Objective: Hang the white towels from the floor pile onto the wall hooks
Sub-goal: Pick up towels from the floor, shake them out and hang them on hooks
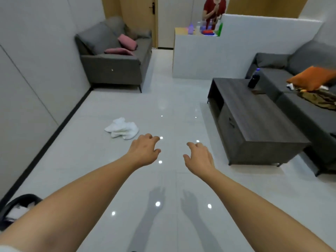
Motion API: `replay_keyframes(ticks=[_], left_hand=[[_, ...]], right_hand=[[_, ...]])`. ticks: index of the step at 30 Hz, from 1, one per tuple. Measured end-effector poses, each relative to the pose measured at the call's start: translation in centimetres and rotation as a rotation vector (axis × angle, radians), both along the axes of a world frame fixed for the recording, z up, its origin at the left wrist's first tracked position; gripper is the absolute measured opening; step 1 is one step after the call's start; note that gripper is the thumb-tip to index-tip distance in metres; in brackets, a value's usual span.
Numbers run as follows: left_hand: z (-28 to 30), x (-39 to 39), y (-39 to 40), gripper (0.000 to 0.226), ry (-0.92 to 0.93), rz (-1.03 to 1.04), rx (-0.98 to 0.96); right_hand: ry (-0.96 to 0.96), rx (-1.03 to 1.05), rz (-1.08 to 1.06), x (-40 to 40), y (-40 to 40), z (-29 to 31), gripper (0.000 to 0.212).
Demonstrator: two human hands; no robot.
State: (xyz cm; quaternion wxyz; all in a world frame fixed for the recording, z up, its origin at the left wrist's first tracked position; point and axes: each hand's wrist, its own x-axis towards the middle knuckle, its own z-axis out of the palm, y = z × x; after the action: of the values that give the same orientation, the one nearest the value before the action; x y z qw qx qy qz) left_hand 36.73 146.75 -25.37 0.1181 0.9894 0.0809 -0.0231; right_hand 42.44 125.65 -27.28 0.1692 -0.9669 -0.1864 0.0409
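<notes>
A small pile of white towels (122,128) lies crumpled on the glossy tiled floor, left of centre. Both my arms stretch forward above the floor. My left hand (144,151) hovers just right of and nearer than the pile, fingers loosely curled, holding nothing. My right hand (199,158) hangs beside it, further right, fingers also relaxed and empty. Neither hand touches the towels. No wall hooks are in view.
A dark coffee table (254,120) with a bottle (254,79) stands right, a grey sofa (309,99) behind it. Another grey sofa (112,57) with pink cushions sits at the back left. A dark basket (16,210) is at the lower left. A person in red (214,8) stands behind a white partition (209,57).
</notes>
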Motion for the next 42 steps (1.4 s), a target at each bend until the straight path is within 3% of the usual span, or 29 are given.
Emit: replay_keyframes(ticks=[9, 20, 30, 42], left_hand=[[-4.9, 6.7, 14.6, 0.054, 0.078, 0.214, -0.009], [-10.1, 17.9, 35.0, 0.054, 0.220, 0.345, -0.139], [-12.9, 25.6, 48.2, 0.054, 0.270, 0.439, -0.205], [-21.1, 41.9, 65.5, 0.053, 0.406, 0.567, -0.278]], right_hand=[[0.083, -0.007, 0.220, 10.7, 16.1, -4.6, 0.050], [0.234, -0.096, 0.257, 23.0, 36.0, -9.5, 0.048], [0.302, -0.159, 0.334, 32.8, 49.2, -12.9, 0.046], [0.521, -0.242, 0.387, 51.3, 67.6, -23.5, 0.049]])
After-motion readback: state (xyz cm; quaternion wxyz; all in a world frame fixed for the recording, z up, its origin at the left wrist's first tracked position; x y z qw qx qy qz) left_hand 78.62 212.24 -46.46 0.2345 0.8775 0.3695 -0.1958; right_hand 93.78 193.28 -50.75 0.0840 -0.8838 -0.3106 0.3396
